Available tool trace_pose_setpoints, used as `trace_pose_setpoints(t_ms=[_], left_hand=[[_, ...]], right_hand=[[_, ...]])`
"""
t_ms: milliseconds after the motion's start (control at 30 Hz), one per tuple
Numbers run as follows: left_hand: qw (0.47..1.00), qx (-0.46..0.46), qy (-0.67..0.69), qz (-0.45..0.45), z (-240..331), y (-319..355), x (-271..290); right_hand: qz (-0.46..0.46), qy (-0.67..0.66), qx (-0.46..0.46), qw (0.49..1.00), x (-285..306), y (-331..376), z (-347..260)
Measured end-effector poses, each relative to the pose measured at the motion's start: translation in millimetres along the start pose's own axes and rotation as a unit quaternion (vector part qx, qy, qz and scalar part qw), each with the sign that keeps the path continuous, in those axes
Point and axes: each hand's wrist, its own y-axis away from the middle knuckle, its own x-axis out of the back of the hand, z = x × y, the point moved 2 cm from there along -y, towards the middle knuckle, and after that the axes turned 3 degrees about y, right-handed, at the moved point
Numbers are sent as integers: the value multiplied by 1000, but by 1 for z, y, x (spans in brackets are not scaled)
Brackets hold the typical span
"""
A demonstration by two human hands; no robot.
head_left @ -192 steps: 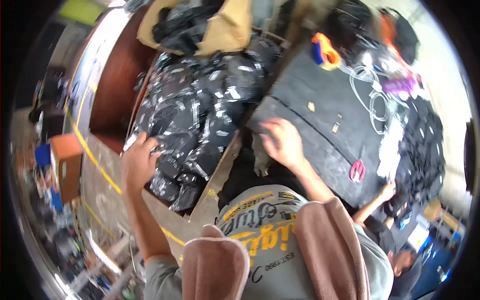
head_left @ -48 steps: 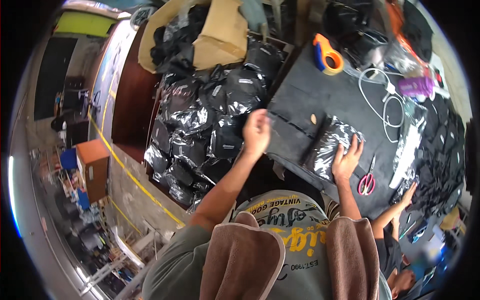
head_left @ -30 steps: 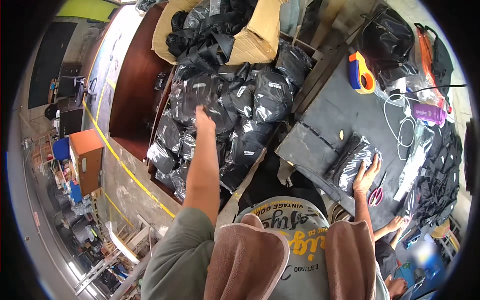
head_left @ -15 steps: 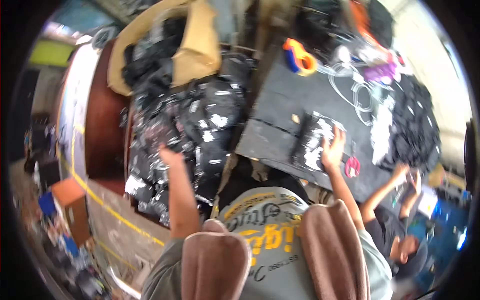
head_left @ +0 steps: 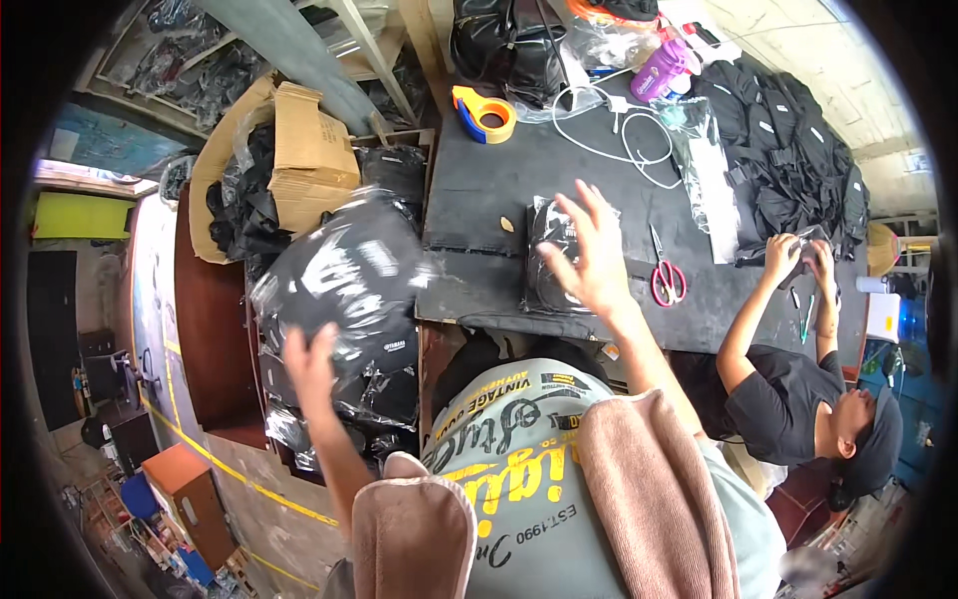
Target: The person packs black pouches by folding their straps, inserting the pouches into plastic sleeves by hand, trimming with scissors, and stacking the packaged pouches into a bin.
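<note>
Nearest, the person's left hand (head_left: 311, 367) is over a wooden bin (head_left: 427, 361), at the lower edge of a black bagged package (head_left: 349, 255) that is tilted and blurred above a pile of similar packages (head_left: 387, 389); the blur hides whether those fingers grasp it or only touch it. The right hand (head_left: 591, 255) has its fingers spread and released, over a second bagged package (head_left: 542, 280) lying on the table (head_left: 474, 205), beside pink-handled scissors (head_left: 669, 284). The step in hand appears to be shifting the blurred package above the bin, in a direction that cannot be told; the next move would seem to call for a firm hold, as the slick film could slip. The bin is well filled with black packages in shiny film, piled on one another. Farther off, a cardboard box (head_left: 309, 165) with its flap bent out contains loose black items (head_left: 239, 215) and some clear plastic. Across the table are an orange and blue tape dispenser (head_left: 486, 116), clear plastic sleeves (head_left: 711, 180) and a purple bottle (head_left: 659, 70), while to the right a co-worker's hands (head_left: 781, 257) hold something dark beside a heap of black fabric (head_left: 783, 140)
</note>
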Motion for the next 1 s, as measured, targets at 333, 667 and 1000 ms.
trace_pose_setpoints(t_ms=[333, 667, 1000], left_hand=[[919, -309, -14, -244, 138, -16, -145], [971, -149, 183, -44, 56, -40, -67], [912, -50, 356, -199, 99, 0, -193]], right_hand=[[-77, -246, -10, 966, 58, -4, -25], [75, -229, -338, 910, -41, 68, 149], [70, -113, -346, 929, -16, 60, 126]])
